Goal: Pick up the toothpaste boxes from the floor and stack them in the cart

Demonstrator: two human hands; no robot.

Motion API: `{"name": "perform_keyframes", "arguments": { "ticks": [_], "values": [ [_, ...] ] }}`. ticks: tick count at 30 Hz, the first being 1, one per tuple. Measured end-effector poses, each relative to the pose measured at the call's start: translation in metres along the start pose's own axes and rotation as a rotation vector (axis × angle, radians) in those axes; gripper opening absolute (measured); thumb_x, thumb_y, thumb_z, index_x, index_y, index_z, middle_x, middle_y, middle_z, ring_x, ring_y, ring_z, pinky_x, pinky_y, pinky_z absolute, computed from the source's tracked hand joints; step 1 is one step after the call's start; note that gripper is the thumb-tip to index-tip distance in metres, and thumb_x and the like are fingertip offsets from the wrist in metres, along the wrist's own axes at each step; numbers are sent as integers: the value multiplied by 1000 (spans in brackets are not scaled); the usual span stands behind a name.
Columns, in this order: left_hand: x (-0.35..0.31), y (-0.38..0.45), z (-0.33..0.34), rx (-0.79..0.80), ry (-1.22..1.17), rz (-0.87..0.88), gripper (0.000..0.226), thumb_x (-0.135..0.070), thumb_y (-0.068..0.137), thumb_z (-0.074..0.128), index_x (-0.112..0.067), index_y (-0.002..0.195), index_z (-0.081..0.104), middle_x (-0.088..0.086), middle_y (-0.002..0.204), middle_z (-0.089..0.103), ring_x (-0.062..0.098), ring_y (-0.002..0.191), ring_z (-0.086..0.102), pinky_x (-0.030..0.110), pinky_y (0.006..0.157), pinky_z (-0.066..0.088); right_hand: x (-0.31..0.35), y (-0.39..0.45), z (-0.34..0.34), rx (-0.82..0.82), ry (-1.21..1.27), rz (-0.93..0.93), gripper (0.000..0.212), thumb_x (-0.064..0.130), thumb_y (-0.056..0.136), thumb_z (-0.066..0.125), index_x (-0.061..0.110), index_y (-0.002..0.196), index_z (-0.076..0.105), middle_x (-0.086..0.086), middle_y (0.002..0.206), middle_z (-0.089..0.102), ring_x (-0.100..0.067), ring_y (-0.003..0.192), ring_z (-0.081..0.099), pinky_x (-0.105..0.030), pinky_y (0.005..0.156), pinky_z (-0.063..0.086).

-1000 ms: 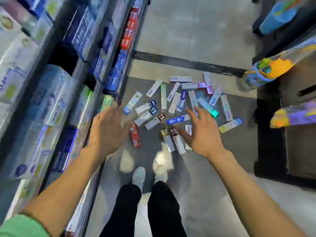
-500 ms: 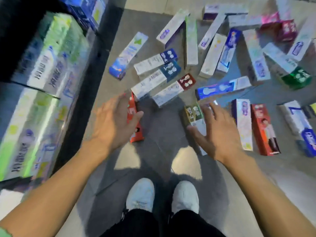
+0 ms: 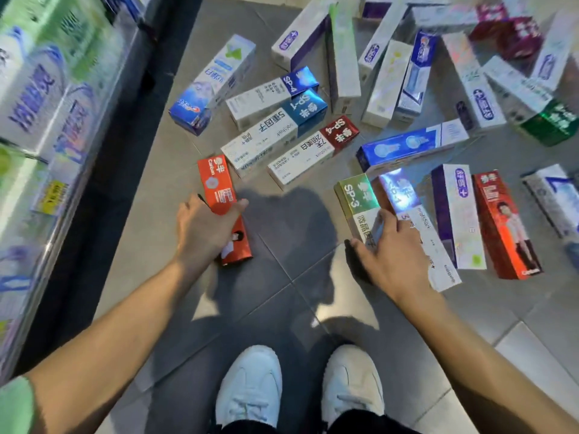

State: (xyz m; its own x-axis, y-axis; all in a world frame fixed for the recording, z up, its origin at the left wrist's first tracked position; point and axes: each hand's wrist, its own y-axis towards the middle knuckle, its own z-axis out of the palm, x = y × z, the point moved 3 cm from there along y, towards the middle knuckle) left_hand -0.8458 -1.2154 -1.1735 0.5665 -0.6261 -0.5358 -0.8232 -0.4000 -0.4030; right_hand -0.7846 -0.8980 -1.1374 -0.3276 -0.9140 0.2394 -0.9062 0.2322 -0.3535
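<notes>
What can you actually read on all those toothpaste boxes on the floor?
"SP-3": gold-green box under the right hand.
"SP-4": white box with blue end.
"SP-1": white box with teal-blue end.
"SP-4": white box with red end.
"Canban": orange box gripped by the left hand.
"7": blue box.
Shelf packs and the far boxes are too blurred to read.

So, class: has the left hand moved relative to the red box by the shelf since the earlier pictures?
Yes. The left hand has come down onto the red box and now grips it; earlier it hovered open above and left of it.
</notes>
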Motion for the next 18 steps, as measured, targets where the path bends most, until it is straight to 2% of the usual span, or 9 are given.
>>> {"name": "perform_keyframes", "arguments": {
  "ticks": [1,3,5,8,10,12,15,18],
  "values": [
    [3,2,7,15,-18,-30,87,-85,64,68,-10,105,55,10,87,62,30,103,62,40,90,51,0,0,3,3,36,26,74,53,88,67,9,140,40,-23,127,54,-42,116,50,-49,94,45],
    [3,1,15,1,-13,-45,92,-86,60,70,-12,112,54,14,102,61,35,106,61,46,93,53,1,2,8,4,93,78,76,54,85,69,7,137,40,-22,128,52,-42,118,49,-49,93,46],
    [-1,-3,16,-38,27,-23,81,-63,72,77,-5,123,50,19,121,52,38,117,52,49,101,46,4,4,12,6,142,126,78,55,84,70,5,136,41,-21,129,50,-41,121,48,-49,96,45],
    [-1,-8,10,-79,25,6,66,-43,81,75,0,122,47,22,122,50,41,116,50,48,100,44,7,5,17,1,218,138,74,50,80,73,1,129,46,-20,123,52,-40,116,49,-46,94,44],
    [1,-17,3,-81,-22,42,54,-39,84,75,-5,113,45,16,111,54,35,103,54,41,85,44,9,1,19,1,292,136,71,47,77,75,2,125,46,-18,118,54,-38,111,52,-44,89,44],
    [-5,-31,-5,-67,-90,62,46,-35,86,75,-13,106,39,6,100,54,25,88,52,33,73,36,17,-7,14,-4,431,149,69,45,77,76,5,123,45,-10,113,57,-36,107,56,-40,81,44],
    [-29,-56,-22,13,-225,91,50,-41,86,77,-23,113,39,-7,105,55,15,91,57,29,78,41,38,-20,-8,12,577,145,59,47,81,76,15,116,41,-3,106,60,-32,99,60,-37,77,41],
    [-69,-84,-53,129,-325,153,60,-50,83,75,-36,123,32,-16,114,53,5,97,59,20,81,42,64,-32,-58,4,667,61,56,50,81,76,26,114,37,3,107,63,-19,93,63,-34,76,45]
  ]
}}
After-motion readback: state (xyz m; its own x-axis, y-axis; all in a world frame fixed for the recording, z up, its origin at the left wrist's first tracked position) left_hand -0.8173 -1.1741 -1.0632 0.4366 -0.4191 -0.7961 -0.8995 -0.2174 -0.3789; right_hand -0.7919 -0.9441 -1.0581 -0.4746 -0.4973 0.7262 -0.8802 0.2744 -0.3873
